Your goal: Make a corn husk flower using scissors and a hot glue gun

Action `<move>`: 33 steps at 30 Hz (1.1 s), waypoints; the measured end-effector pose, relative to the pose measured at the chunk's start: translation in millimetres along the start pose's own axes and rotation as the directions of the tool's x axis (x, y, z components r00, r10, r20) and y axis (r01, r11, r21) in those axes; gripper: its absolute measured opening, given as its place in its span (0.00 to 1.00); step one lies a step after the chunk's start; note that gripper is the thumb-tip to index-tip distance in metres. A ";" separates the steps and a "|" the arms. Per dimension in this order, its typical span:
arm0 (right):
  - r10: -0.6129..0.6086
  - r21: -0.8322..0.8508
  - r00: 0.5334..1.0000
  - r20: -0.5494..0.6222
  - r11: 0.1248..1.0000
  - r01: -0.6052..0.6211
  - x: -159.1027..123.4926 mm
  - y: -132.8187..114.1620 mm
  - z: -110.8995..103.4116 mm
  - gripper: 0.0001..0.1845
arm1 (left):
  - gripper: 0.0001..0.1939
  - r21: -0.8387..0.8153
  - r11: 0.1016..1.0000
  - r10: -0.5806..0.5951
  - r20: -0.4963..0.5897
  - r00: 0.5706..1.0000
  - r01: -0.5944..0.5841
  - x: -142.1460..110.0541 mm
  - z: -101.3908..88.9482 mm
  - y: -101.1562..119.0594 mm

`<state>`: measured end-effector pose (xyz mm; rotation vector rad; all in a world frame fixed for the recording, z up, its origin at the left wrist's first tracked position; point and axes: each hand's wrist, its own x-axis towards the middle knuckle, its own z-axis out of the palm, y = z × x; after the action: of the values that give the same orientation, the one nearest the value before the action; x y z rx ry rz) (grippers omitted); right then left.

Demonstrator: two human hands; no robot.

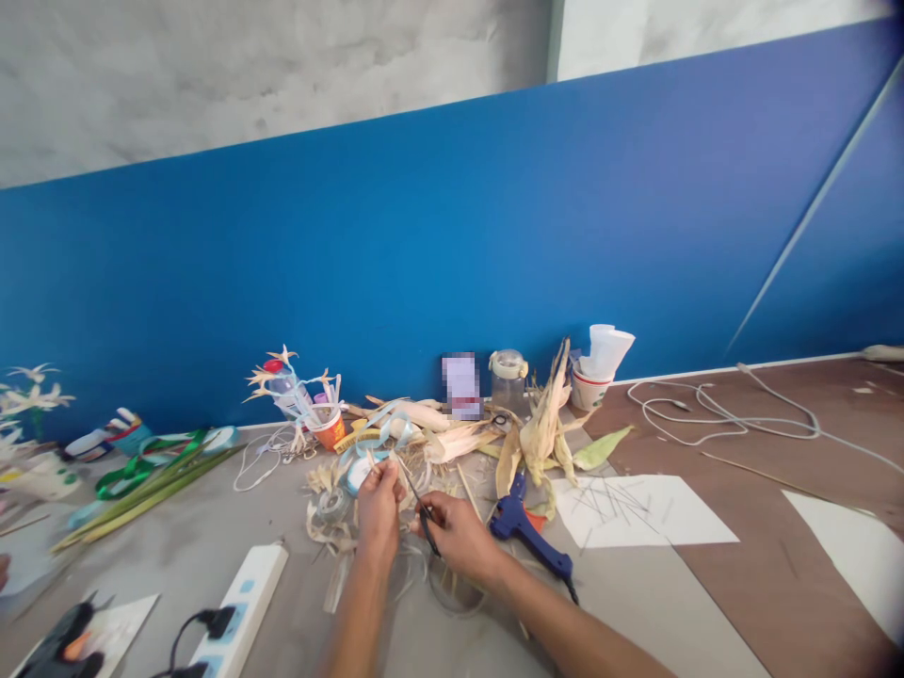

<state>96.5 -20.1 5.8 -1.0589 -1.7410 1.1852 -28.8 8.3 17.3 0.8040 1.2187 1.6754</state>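
Observation:
My left hand [381, 494] is closed in a pinch on a small pale strip that looks like corn husk [393, 458]. Black-handled scissors [425, 524] sit in my right hand [456, 537], with the fingers around the handles. The blades point up and left, close to my left fingertips. Dried corn husks [459, 441] lie heaped just beyond both hands. Beside my left wrist are a roll of clear tape [330, 505] and a roll of light blue ribbon [359, 474]. A blue glue gun [533, 537] rests to the right of my right hand.
A white power strip [249, 593] lies at the front left. White paper [642, 508] with thin wires is on the right, near a white cable [727, 414]. Along the blue partition [424, 235] stand a red cup [329, 432], a jar [508, 381] and a paper cup [590, 388].

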 end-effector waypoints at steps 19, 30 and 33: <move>0.113 -0.057 0.990 -0.085 0.991 -0.118 3.7 -2.7 -10.4 0.12 | 0.17 -0.022 0.999 -0.031 -0.042 0.999 0.030 -3.8 4.5 6.7; 0.276 -0.532 0.960 -0.048 0.807 -0.258 5.1 -13.1 -31.3 0.22 | 0.15 -0.020 0.997 -0.068 -0.016 0.998 0.068 -8.7 9.6 7.3; 0.268 -0.668 0.963 -0.003 0.717 -0.201 0.9 -20.1 -32.3 0.20 | 0.15 0.003 0.998 -0.061 -0.012 0.998 0.061 -8.5 9.8 3.8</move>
<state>121.2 -13.5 34.0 -1.7116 -2.2310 0.7498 -17.9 3.7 23.8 0.7519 1.2425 1.6314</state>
